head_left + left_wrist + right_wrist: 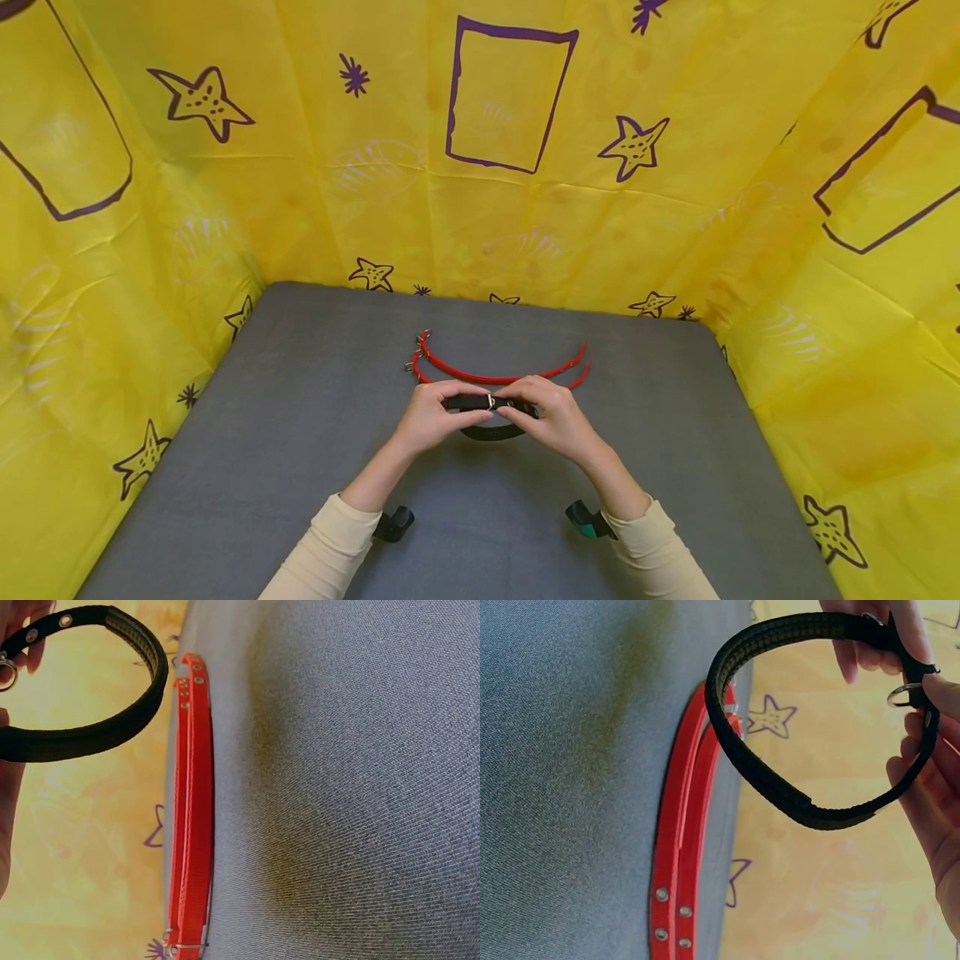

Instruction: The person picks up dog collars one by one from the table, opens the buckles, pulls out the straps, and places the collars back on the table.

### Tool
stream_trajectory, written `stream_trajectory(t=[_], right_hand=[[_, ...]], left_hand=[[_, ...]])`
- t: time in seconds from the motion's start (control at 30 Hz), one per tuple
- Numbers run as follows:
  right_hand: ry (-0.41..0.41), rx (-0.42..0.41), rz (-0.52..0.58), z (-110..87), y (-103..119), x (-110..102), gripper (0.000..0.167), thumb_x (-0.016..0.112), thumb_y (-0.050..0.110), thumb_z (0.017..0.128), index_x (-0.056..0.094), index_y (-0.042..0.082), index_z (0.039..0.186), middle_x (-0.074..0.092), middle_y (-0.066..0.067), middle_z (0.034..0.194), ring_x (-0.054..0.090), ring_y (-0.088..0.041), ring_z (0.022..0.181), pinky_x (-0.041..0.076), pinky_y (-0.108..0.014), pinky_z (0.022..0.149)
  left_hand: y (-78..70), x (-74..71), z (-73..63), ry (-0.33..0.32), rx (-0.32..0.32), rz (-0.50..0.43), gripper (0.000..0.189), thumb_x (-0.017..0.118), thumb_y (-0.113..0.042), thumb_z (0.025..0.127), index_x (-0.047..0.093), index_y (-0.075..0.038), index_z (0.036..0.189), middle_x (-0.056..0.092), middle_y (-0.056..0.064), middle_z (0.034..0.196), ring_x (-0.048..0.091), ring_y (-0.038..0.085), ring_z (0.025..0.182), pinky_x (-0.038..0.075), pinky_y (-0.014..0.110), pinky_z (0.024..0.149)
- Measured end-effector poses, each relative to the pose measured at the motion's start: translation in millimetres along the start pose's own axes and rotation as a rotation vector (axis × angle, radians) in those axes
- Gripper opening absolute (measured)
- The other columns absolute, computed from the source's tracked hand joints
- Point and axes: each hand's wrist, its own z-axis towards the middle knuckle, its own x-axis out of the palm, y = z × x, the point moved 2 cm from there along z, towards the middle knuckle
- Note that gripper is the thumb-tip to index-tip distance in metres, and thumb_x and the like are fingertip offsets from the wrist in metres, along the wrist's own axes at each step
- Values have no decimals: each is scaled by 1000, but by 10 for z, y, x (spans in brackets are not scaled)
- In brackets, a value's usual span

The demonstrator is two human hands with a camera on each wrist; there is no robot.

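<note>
A black collar point(491, 434) is bent round into a loop and held up over the grey table between both hands. My left hand point(426, 418) pinches the strap on the left of the metal buckle point(491, 401). On the other side, my right hand point(555, 417) grips the end with the metal eyelets, thumb below and fingers above. A metal ring point(900, 695) hangs by the fingertips in the right wrist view. Fingers partly cover the fastening, so whether it is buckled I cannot tell. Just beyond the hands lie two red collars point(495, 380), stretched out side by side in shallow curves.
The grey table point(315, 375) spreads out around the hands. Yellow cloth point(300, 200) with purple drawings walls in its back and both sides. Dark wrist-worn devices point(395, 524) sit below each forearm.
</note>
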Motion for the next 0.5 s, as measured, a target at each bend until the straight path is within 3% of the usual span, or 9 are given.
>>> stream_trajectory(t=[0.3,0.5], right_hand=[[-11,-11,26,-11,-29,2,31,79,2,80,73,12,108,69,2,103,61,-15,83,53,-35,65],[-10,2,20,-21,-50,-9,27,78,7,82,73,13,108,69,3,103,61,-14,83,53,-34,66]], left_hand=[[1,3,1,-32,61,8,30,84,-7,75,76,-1,103,74,9,99,69,25,90,57,31,73],[15,-4,1,-34,55,-6,31,83,-7,75,75,0,104,73,10,100,69,28,92,58,36,74]])
